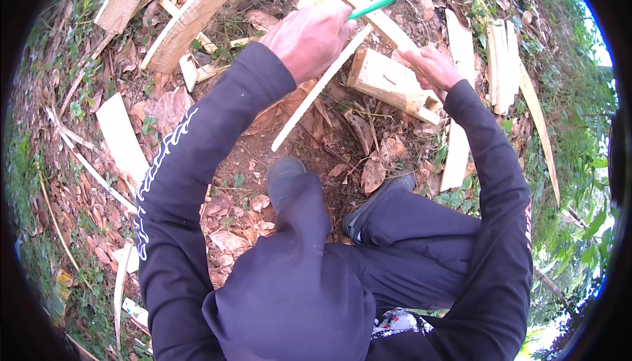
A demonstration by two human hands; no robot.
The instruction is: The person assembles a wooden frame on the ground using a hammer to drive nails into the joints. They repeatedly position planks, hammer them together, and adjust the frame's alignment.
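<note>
My left hand [309,38] is closed around a tool with a green handle [374,6], whose dark end points up and to the right. My right hand [431,68] grips the near end of a long pale wooden slat [368,12] that runs up and to the left. It sits just above a chunky wooden block [385,81] lying on the ground. A thin light strip of wood [309,101] slants from under my left hand down toward my feet. Whether it is joined to the slat is hidden by my hand.
I am crouched, with both shoes [283,173] on bare red soil strewn with dry leaves. Split boards [122,137] lie to the left, curved planks [191,18] at the top left, and more slats [503,64] to the right. Grass rings the patch.
</note>
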